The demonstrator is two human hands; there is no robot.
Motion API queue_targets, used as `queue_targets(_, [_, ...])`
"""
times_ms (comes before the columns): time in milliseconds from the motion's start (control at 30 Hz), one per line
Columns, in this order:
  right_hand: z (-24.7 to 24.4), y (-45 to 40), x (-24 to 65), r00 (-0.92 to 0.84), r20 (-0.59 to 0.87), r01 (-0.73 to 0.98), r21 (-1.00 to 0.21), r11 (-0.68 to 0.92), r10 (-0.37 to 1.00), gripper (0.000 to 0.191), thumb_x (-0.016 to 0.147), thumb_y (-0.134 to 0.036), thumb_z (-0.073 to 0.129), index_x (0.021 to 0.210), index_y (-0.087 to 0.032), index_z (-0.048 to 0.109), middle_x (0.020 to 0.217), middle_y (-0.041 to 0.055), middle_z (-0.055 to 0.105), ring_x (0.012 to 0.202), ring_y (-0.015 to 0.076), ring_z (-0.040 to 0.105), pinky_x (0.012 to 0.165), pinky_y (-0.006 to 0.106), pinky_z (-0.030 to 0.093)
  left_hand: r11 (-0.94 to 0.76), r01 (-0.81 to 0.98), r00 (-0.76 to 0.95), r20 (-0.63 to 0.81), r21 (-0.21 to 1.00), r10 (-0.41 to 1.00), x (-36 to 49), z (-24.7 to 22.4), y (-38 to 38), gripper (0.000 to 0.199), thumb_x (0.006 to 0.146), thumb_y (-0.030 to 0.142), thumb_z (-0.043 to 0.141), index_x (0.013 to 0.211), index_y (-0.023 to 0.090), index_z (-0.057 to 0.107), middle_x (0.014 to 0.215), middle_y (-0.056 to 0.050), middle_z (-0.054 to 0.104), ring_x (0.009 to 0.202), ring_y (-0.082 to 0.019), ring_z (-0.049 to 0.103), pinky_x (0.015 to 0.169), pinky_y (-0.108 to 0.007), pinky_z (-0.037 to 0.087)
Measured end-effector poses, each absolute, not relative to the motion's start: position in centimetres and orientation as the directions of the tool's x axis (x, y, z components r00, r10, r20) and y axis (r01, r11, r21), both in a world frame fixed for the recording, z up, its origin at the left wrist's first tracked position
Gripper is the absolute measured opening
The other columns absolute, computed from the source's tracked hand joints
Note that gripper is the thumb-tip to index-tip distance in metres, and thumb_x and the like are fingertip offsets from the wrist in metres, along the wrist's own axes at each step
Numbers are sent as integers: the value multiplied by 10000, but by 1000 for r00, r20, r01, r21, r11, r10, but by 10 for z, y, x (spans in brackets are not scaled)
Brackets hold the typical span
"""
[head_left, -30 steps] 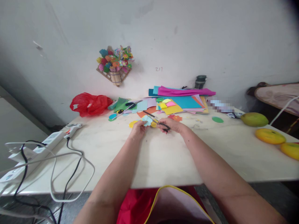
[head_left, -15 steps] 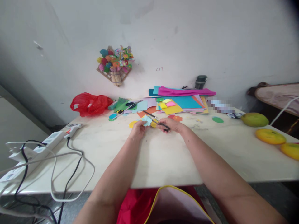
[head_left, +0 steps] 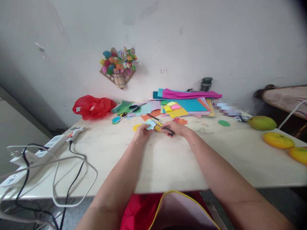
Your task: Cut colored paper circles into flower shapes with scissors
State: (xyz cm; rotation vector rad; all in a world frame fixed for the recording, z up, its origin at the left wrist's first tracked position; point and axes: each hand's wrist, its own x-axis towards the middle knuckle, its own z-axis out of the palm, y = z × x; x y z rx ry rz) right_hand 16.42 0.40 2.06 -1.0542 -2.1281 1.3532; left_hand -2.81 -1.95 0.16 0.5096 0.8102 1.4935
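Between its fingertips my left hand (head_left: 143, 131) pinches a light blue paper flower (head_left: 151, 124) with a scalloped edge. My right hand (head_left: 175, 128) is closed round the dark handles of a pair of scissors (head_left: 169, 130), whose blades point left at the blue paper. Whether the blades touch the paper I cannot tell. Yellow paper shapes (head_left: 136, 127) lie on the table behind my left hand. An orange-red paper flower (head_left: 181, 121) rests just beyond my right hand. A dark pen (head_left: 153, 117) lies behind the blue flower.
Coloured paper sheets (head_left: 189, 107) are piled along the wall. A second pair of scissors (head_left: 136, 108) and a red plastic bag (head_left: 92, 107) sit at the back left. A power strip (head_left: 51, 143) with loose cables lines the left edge. Mangoes (head_left: 262, 123) lie at the right.
Almost nothing differs. Both hands keep their hold on the paper flower and scissors, and the whole view has shifted very slightly.
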Motion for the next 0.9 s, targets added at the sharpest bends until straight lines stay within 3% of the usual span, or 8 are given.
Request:
queue_targets(267, [21,4,162,-635,-71,383,-894,233,769,302,760,-436,628,837,-149,577,507,-40,535,371,62,481,323,160,284,55,-628,-90,-142,776,986,-28,4,-21,223,607,25,552,814,75,621,748,-101,688,668,-193,674,576,-248,563])
queue_targets(467, [33,-3,173,-707,-86,367,-893,260,702,304,774,-438,594,720,-146,527,567,-4,590,414,76,520,362,182,312,22,-595,-112,-110,803,988,-30,0,-19,197,594,22,566,772,82,625,737,-91,684,679,-191,665,602,-268,564])
queue_targets(700, [42,7,214,-765,-123,354,-901,252,632,202,724,-324,596,761,-126,577,505,-20,556,416,96,492,416,219,338,11,-558,-94,-77,830,993,-32,-2,-18,185,567,47,606,745,79,644,764,-98,692,722,-219,671,640,-306,551])
queue_targets(800, [37,12,219,-725,-101,330,-919,215,681,222,695,-313,621,808,-129,572,517,-19,561,428,100,491,419,219,329,6,-515,-66,-47,857,997,-31,-2,-18,142,549,64,638,690,70,653,722,-97,689,654,-198,655,618,-297,535])
queue_targets(900, [33,13,205,-595,29,219,-956,196,803,313,656,-308,677,887,-142,547,598,-13,590,489,97,524,452,206,350,12,-445,-6,-16,895,1000,-29,-3,-19,65,535,70,648,595,93,642,608,-73,664,540,-164,610,559,-279,506])
